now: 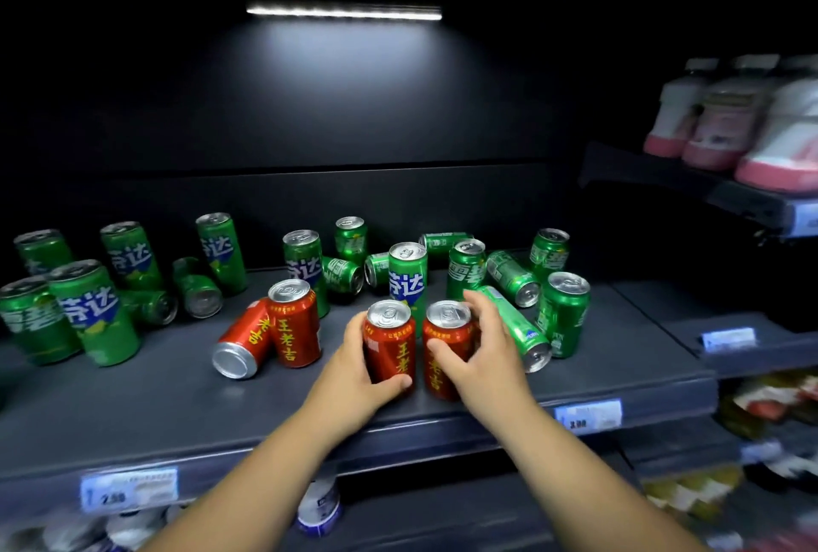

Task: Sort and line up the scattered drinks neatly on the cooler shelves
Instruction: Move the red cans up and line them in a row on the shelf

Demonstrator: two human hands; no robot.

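On the dark cooler shelf (155,410) my left hand (354,370) grips an upright red can (391,343). Beside it my right hand (482,343) grips a second upright red can (445,352). To the left a third red can (294,321) stands upright, with another red can (241,341) lying on its side against it. Several green cans are scattered behind: a tall one (407,277) stands just beyond my hands, and one green can (515,330) lies on its side by my right hand. More green cans (93,312) stand at the far left.
Pink-and-white bottles (717,122) stand on a higher shelf at the right. Price tags (588,416) are clipped on the shelf's front edge. Bottles (318,507) and packaged goods (690,489) fill the shelves below. A light strip (345,11) glows at the top of the bay.
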